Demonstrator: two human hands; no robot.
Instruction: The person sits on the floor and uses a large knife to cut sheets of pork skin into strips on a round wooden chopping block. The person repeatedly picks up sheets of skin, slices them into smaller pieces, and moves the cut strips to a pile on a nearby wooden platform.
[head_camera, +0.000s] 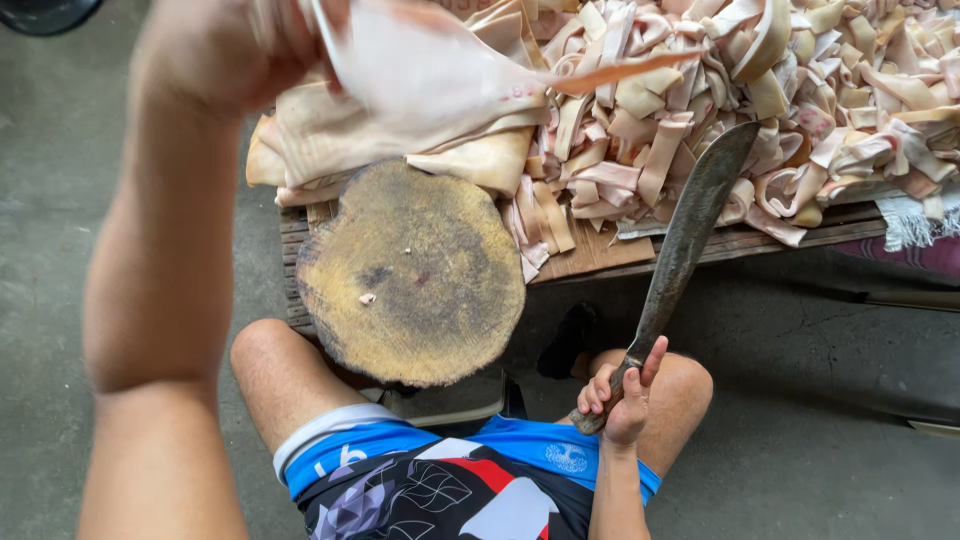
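My left hand (235, 45) is raised close to the camera at the top left, gripping a large pale sheet of pork skin (425, 70) that hangs above the pile. My right hand (618, 395) rests near my right knee and grips the handle of a long dark cleaver-like knife (690, 235), its blade pointing up and away toward the pile. Between my knees lies a round, worn wooden chopping block (410, 275), bare except for a small scrap (367, 298).
A big heap of cut pork skin strips (760, 90) covers a low wooden pallet (760, 240) beyond the block. Whole skin sheets (320, 140) are stacked at its left. Grey concrete floor (60, 150) surrounds everything. A dark sandal (567, 340) lies under the pallet edge.
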